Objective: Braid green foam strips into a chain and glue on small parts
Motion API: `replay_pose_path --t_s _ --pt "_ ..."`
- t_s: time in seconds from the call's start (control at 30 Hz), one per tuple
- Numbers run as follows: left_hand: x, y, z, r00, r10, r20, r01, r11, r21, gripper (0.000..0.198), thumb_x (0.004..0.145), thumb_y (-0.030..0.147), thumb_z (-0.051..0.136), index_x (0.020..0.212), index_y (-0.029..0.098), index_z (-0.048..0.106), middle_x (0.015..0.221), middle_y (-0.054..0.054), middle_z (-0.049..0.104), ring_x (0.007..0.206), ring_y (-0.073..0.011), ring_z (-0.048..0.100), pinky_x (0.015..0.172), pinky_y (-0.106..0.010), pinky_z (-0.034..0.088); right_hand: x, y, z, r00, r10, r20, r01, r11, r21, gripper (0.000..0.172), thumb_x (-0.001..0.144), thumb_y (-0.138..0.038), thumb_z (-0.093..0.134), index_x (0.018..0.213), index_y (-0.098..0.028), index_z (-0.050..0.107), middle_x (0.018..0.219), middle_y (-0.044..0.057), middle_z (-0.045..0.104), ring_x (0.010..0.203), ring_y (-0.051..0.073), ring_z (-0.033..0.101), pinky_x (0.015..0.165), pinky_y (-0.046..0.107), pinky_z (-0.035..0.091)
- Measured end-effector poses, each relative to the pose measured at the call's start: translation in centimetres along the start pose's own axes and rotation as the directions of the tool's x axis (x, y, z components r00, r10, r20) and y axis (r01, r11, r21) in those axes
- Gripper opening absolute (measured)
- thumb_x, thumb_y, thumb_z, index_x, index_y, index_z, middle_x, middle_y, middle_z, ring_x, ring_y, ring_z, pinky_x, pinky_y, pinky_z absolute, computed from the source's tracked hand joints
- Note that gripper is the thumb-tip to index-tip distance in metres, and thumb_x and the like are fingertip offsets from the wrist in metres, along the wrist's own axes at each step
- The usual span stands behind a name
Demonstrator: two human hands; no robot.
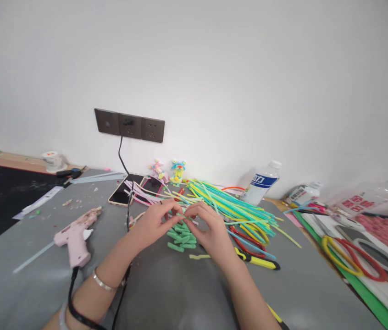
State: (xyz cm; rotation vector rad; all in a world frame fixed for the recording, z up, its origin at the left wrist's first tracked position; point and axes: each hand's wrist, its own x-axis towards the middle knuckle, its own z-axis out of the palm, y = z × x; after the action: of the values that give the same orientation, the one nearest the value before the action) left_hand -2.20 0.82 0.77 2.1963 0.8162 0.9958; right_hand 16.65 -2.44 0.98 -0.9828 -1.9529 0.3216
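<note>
My left hand (157, 223) and my right hand (209, 224) meet fingertip to fingertip, both pinching a small green pipe cleaner piece (181, 215), mostly covered by the fingers. Right below them lies a pile of short green pipe cleaner pieces (183, 238) on the grey table covering (166, 288). A bundle of long yellow, green and turquoise pipe cleaners (238, 206) spreads behind my right hand. Pink pipe cleaners (141, 192) lie beyond my left hand. A yellow and black utility knife (261, 262) and red-handled scissors (249, 243) rest beside my right wrist.
At left lies a pink glue gun (77, 236); its black cord passes my left forearm. Phones (125, 190), two small pipe cleaner figures (178, 172) and a bottle (261, 183) stand or lie near the wall. More scissors (355, 259) are at right.
</note>
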Motion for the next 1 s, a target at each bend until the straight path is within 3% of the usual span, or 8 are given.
replay_pose_path --t_s 0.43,0.8,0.9,1.0 --pt "0.0 0.3 0.3 0.999 0.031 -0.004 -0.031 0.999 -0.009 0.009 0.093 0.022 0.052 0.091 0.02 0.06 0.087 -0.002 0.062 0.082 -0.0148 0.057 0.069 -0.023 0.043 0.2 -0.1 -0.5 1.0 -0.001 0.03 -0.001 0.999 0.051 0.013 0.086 -0.01 0.056 0.083 -0.022 0.056 0.088 0.005 0.064 0.088 0.02 0.061 0.081 0.034 0.046" --pt "0.0 -0.2 0.4 0.995 0.066 -0.078 -0.068 0.997 -0.023 0.01 0.09 0.02 0.057 0.081 0.018 0.06 0.083 -0.003 0.062 0.081 -0.0156 0.059 0.073 -0.026 0.047 0.1 0.0 0.0 0.999 -0.003 -0.039 0.001 0.998 -0.061 0.013 0.086 -0.01 0.059 0.083 -0.023 0.057 0.092 0.004 0.067 0.093 0.022 0.062 0.082 0.036 0.043" --pt "0.0 -0.5 0.5 0.992 0.065 -0.108 -0.066 0.998 -0.003 0.008 0.09 0.021 0.057 0.082 0.018 0.061 0.082 -0.002 0.063 0.081 -0.0157 0.06 0.071 -0.025 0.046 0.1 0.4 0.0 0.999 0.008 -0.052 -0.011 0.999 -0.051 0.011 0.087 -0.015 0.062 0.094 -0.023 0.06 0.096 0.006 0.066 0.089 0.021 0.062 0.081 0.036 0.045" --pt "0.1 -0.8 0.4 0.985 0.037 -0.169 -0.034 0.999 0.024 0.008 0.09 0.023 0.057 0.086 0.019 0.061 0.081 -0.002 0.065 0.076 -0.0146 0.061 0.065 -0.024 0.046 0.1 0.7 -0.2 0.997 0.033 -0.07 -0.036 0.998 -0.053 0.027 0.087 -0.02 0.063 0.113 -0.024 0.058 0.099 0.006 0.065 0.084 0.021 0.061 0.082 0.037 0.047"
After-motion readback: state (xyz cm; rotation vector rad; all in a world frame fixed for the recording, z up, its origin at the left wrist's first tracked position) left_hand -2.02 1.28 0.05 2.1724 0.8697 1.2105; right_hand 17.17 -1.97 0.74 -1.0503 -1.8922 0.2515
